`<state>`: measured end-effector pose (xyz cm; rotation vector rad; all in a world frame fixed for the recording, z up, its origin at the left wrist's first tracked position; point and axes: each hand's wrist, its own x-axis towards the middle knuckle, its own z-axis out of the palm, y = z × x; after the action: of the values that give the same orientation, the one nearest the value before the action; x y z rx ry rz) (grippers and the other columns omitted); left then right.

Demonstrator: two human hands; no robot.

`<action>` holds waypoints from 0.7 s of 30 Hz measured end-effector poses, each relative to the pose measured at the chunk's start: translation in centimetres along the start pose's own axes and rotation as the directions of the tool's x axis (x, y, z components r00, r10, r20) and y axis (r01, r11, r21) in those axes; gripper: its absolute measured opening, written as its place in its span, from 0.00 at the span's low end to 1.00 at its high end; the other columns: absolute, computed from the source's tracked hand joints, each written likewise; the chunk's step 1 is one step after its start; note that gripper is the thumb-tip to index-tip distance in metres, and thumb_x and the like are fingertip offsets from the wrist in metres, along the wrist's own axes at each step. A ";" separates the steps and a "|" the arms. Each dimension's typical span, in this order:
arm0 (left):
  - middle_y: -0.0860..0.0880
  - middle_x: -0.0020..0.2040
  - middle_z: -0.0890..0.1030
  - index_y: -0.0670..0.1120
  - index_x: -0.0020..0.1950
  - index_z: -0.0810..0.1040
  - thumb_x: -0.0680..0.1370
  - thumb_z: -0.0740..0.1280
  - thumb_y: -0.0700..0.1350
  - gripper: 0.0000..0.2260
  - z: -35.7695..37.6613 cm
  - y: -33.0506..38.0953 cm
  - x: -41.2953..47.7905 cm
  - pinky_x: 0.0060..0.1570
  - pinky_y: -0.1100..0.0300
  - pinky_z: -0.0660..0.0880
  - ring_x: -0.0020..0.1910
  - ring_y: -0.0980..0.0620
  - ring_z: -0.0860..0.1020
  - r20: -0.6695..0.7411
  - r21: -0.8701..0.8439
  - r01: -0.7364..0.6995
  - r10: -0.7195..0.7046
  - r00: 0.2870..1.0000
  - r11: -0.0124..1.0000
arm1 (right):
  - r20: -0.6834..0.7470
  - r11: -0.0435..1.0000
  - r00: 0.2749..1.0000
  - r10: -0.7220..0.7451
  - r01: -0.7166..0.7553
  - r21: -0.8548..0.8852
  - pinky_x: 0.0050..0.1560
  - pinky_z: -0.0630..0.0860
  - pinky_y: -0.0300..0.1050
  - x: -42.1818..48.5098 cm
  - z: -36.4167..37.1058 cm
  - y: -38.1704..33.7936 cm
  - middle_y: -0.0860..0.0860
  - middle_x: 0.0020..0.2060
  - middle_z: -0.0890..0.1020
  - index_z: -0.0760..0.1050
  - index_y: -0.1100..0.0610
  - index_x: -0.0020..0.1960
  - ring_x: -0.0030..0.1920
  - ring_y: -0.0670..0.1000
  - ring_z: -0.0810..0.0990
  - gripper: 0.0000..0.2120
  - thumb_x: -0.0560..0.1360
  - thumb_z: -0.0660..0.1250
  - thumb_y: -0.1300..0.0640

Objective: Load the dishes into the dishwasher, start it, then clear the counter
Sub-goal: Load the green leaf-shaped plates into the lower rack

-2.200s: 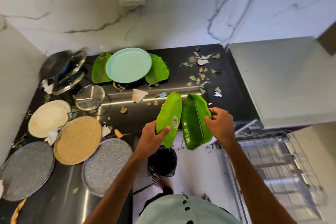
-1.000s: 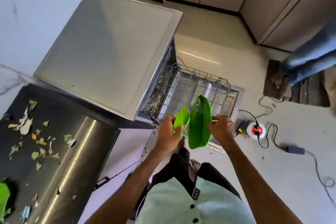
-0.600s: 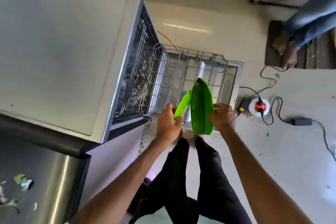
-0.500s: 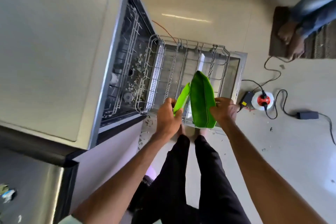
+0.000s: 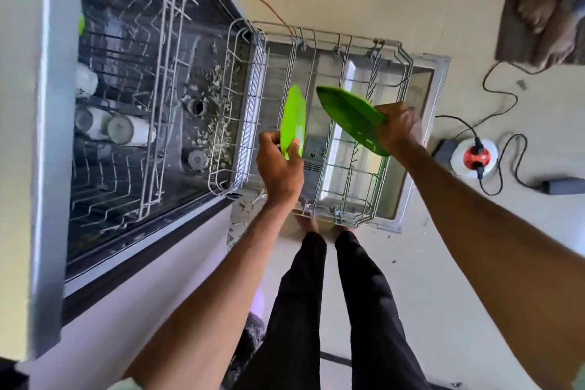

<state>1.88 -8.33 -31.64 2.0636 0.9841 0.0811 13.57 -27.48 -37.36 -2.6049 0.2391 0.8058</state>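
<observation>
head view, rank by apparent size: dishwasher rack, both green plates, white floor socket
1. dishwasher rack
2. dark green plate, in the right hand
3. light green plate, in the left hand; it is seen nearly edge-on, so its true size may match the dark one
4. white floor socket

Black trousers point(image 5: 304, 310), plain and loose, end above bare feet point(image 5: 308, 222). The left hand point(image 5: 280, 168) and right hand point(image 5: 397, 128) are bare, forearms point(image 5: 221, 279) too; a sliver of pale green shirt point(image 5: 125, 385) shows lowest.
</observation>
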 end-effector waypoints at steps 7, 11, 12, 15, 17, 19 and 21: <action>0.54 0.39 0.74 0.37 0.51 0.74 0.74 0.72 0.37 0.10 0.7 -0.5 2.3 0.39 0.62 0.64 0.35 0.58 0.68 -0.124 -0.034 0.007 -0.012 0.992 0.999 | 0.086 0.941 0.949 -0.304 0.313 -0.125 0.57 0.78 0.54 3.7 3.5 1.2 0.54 0.56 0.83 0.83 0.50 0.59 0.55 0.61 0.81 0.20 0.73 0.59 0.56; 0.60 0.39 0.72 0.38 0.50 0.74 0.74 0.72 0.36 0.09 0.6 -1.0 3.0 0.37 0.69 0.64 0.36 0.64 0.72 -0.112 -0.055 0.017 -0.023 0.993 0.998 | 0.246 0.927 0.936 -0.254 0.308 -0.215 0.58 0.76 0.54 2.4 1.8 -2.2 0.57 0.59 0.80 0.81 0.51 0.63 0.58 0.64 0.78 0.19 0.77 0.58 0.59; 0.60 0.39 0.72 0.38 0.50 0.74 0.74 0.72 0.36 0.09 0.6 -1.1 3.1 0.36 0.70 0.64 0.37 0.67 0.73 -0.103 -0.061 0.019 -0.026 0.994 0.998 | 0.281 0.919 0.933 -0.226 0.300 -0.255 0.58 0.76 0.54 2.5 2.0 -2.5 0.58 0.59 0.80 0.80 0.53 0.64 0.59 0.64 0.77 0.18 0.78 0.59 0.62; 0.56 0.39 0.74 0.40 0.50 0.73 0.75 0.72 0.38 0.09 0.5 -1.6 3.4 0.37 0.59 0.71 0.35 0.62 0.73 -0.079 -0.084 0.035 -0.042 0.996 0.996 | 0.270 0.921 0.935 -0.228 0.298 -0.251 0.58 0.75 0.54 2.0 2.4 -2.3 0.60 0.59 0.80 0.80 0.53 0.65 0.58 0.65 0.78 0.18 0.78 0.61 0.64; 0.52 0.39 0.76 0.41 0.50 0.72 0.75 0.72 0.39 0.10 0.6 -1.8 3.6 0.37 0.52 0.74 0.36 0.52 0.75 -0.082 -0.085 0.043 -0.050 0.995 0.995 | 0.207 0.938 0.944 -0.258 0.296 -0.179 0.60 0.75 0.55 1.7 3.0 -1.1 0.59 0.60 0.81 0.80 0.52 0.65 0.57 0.66 0.79 0.19 0.77 0.64 0.64; 0.51 0.40 0.77 0.42 0.50 0.73 0.74 0.72 0.39 0.10 0.8 -1.9 3.8 0.38 0.48 0.76 0.37 0.48 0.76 -0.089 -0.085 0.042 -0.050 0.995 0.996 | 0.184 0.952 0.954 -0.236 0.265 -0.153 0.61 0.76 0.55 1.8 3.6 -0.7 0.59 0.59 0.81 0.80 0.50 0.65 0.57 0.66 0.80 0.20 0.75 0.65 0.64; 0.50 0.40 0.77 0.41 0.50 0.73 0.74 0.72 0.39 0.10 0.8 -1.9 4.0 0.39 0.46 0.76 0.37 0.47 0.77 -0.093 -0.089 0.044 -0.052 0.994 0.995 | 0.168 0.959 0.961 -0.219 0.243 -0.144 0.59 0.77 0.56 1.6 3.9 -0.8 0.59 0.59 0.82 0.80 0.49 0.65 0.56 0.66 0.80 0.21 0.75 0.65 0.63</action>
<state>3.79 -5.51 -34.56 1.9709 1.0691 0.1953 13.20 -25.15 -40.93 -2.6391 -0.1811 0.9657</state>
